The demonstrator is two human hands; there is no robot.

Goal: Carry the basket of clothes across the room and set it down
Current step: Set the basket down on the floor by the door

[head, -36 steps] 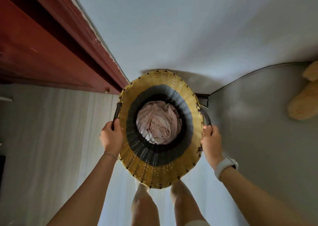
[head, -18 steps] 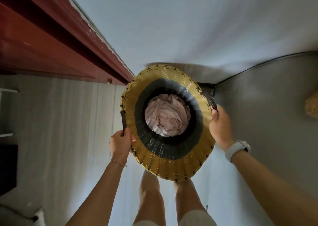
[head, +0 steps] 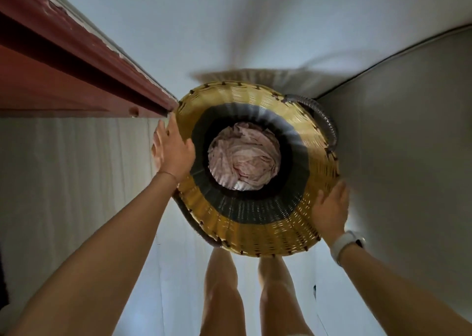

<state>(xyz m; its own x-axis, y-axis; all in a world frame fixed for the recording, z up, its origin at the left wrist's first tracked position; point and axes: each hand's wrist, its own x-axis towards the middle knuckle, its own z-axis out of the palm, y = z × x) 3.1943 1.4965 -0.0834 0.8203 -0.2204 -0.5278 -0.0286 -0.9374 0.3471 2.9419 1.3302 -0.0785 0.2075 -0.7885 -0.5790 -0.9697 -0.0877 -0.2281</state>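
Directly below me is a yellow wicker basket [head: 258,231] with a dark grey band inside, close to a corner of the room. Crumpled pale pink clothes [head: 244,160] lie in its bottom. My left hand [head: 173,151] lies flat on the basket's left rim with the fingers stretched out. My right hand [head: 330,208], blurred and with a white watch on its wrist, is spread against the lower right rim. Neither hand is on a handle: the grey right handle [head: 325,122] and the left handle [head: 190,219] both hang free.
A red-brown wooden frame [head: 76,75] runs diagonally at upper left, ending beside the basket. A white surface [head: 229,24] lies beyond the basket and a grey one [head: 408,156] to its right, with a dark cable along their border. My bare legs [head: 222,292] stand just behind the basket.
Both hands have let go of the handles and now rest open on the basket's rim. The basket has turned, so its handles sit at upper right and lower left.
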